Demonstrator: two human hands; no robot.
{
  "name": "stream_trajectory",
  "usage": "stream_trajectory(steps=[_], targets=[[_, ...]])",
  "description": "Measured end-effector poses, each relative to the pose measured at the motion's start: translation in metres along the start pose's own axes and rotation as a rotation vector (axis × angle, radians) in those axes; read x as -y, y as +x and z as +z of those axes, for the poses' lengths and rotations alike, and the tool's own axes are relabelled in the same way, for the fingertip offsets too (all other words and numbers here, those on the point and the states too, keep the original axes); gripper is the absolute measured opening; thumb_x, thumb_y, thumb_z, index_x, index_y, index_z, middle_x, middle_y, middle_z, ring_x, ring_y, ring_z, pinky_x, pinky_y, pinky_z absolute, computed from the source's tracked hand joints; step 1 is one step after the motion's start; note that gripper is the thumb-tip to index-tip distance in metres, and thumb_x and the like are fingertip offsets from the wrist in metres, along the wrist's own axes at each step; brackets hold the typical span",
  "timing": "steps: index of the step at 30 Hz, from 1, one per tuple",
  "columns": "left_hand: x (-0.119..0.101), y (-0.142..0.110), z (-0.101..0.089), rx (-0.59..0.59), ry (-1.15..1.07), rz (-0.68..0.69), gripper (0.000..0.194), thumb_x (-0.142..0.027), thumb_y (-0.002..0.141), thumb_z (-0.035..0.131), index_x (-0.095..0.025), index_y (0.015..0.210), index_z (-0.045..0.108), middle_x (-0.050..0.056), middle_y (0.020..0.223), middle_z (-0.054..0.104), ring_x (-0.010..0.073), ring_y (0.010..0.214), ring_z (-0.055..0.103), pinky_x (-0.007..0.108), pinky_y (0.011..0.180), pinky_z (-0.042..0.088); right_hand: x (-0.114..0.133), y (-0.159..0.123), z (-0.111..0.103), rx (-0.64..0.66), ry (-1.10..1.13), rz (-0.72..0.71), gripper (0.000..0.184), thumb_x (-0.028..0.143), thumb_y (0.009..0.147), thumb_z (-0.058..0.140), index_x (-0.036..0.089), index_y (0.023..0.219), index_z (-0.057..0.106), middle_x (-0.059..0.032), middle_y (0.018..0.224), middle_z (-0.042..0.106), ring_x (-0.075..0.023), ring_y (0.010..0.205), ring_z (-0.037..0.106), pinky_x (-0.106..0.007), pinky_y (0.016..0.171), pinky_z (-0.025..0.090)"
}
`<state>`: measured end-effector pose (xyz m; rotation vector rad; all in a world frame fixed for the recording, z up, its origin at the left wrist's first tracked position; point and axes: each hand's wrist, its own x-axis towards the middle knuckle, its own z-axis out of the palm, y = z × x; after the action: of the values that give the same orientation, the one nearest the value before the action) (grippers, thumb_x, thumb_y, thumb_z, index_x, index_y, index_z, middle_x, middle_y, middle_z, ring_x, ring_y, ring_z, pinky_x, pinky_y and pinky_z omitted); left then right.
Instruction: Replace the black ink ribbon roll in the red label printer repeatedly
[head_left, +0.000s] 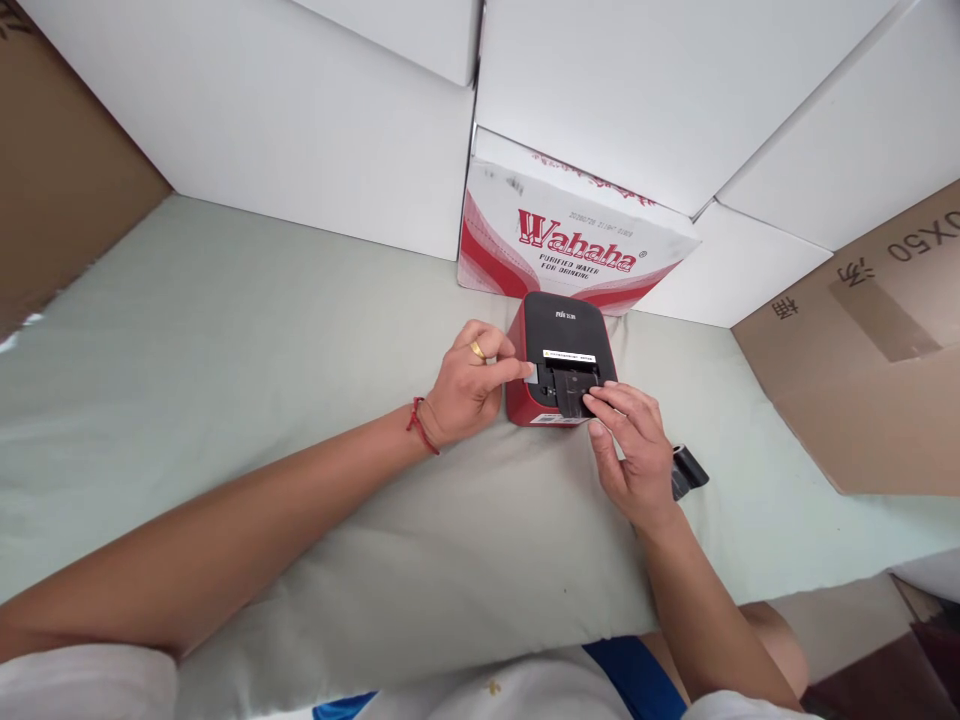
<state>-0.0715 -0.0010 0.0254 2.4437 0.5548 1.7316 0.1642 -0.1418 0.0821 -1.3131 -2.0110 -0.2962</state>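
A small machine (568, 333) with a black top and red sides stands on the pale green cloth. A black film strip (573, 397) comes out of its front slot, below a white warning label (569, 356). My left hand (474, 380) is at the machine's left side. Its index fingertip rests on a grey button or tab (532, 374), with the other fingers bent and nothing in them. My right hand (634, 440) has its fingertips on the strip's right edge and the thumb close below, pinching it. Just beyond the right wrist lies a black roll (686, 472), partly hidden by the hand.
Behind the machine stands a white and red Wahaha water carton (577, 240). Large white boxes (322, 120) line the back. Brown cardboard boxes stand at the left (67, 160) and right (870, 370). The green cloth (285, 320) has soft wrinkles, and its front edge is near my body.
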Motion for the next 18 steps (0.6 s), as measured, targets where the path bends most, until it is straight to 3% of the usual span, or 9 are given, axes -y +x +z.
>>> stream_trajectory(steps=[3, 9, 15, 18], targets=[[-0.001, 0.004, -0.002, 0.049, -0.106, -0.016, 0.039, 0.000, 0.103, 0.047, -0.028, 0.112, 0.073, 0.000, 0.079, 0.066, 0.0196, 0.086, 0.061, 0.037, 0.079, 0.057, -0.001, 0.000, 0.000, 0.004, 0.018, -0.010, 0.044, 0.018, 0.105, 0.065, 0.033, 0.145, 0.073, -0.0113, 0.127, 0.083, -0.0343, 0.124, 0.077, -0.062, 0.104, 0.067], [0.001, 0.005, 0.000, 0.053, -0.177, -0.028, 0.035, 0.000, 0.102, 0.050, -0.026, 0.105, 0.072, -0.002, 0.069, 0.063, 0.0195, 0.088, 0.069, 0.034, 0.084, 0.059, -0.005, 0.004, -0.005, 0.046, 0.039, -0.026, 0.045, 0.016, 0.104, 0.067, 0.035, 0.145, 0.074, -0.0105, 0.127, 0.083, -0.0333, 0.122, 0.077, -0.060, 0.103, 0.067], [0.000, 0.002, 0.003, 0.078, -0.102, -0.024, 0.030, -0.003, 0.103, 0.049, -0.023, 0.096, 0.071, -0.002, 0.070, 0.065, 0.0212, 0.093, 0.075, 0.037, 0.084, 0.060, -0.005, 0.019, -0.009, 0.040, 0.088, -0.011, 0.031, 0.016, 0.103, 0.071, 0.034, 0.126, 0.083, -0.0072, 0.116, 0.086, -0.0298, 0.110, 0.077, -0.054, 0.096, 0.068], [0.001, -0.002, 0.004, 0.078, -0.078, -0.005, 0.032, -0.001, 0.100, 0.046, -0.022, 0.104, 0.070, -0.001, 0.072, 0.066, 0.0220, 0.094, 0.074, 0.036, 0.082, 0.060, -0.005, 0.026, -0.011, -0.003, 0.074, 0.059, 0.022, 0.020, 0.105, 0.071, 0.032, 0.116, 0.085, -0.0064, 0.113, 0.088, -0.0274, 0.103, 0.077, -0.050, 0.091, 0.066]])
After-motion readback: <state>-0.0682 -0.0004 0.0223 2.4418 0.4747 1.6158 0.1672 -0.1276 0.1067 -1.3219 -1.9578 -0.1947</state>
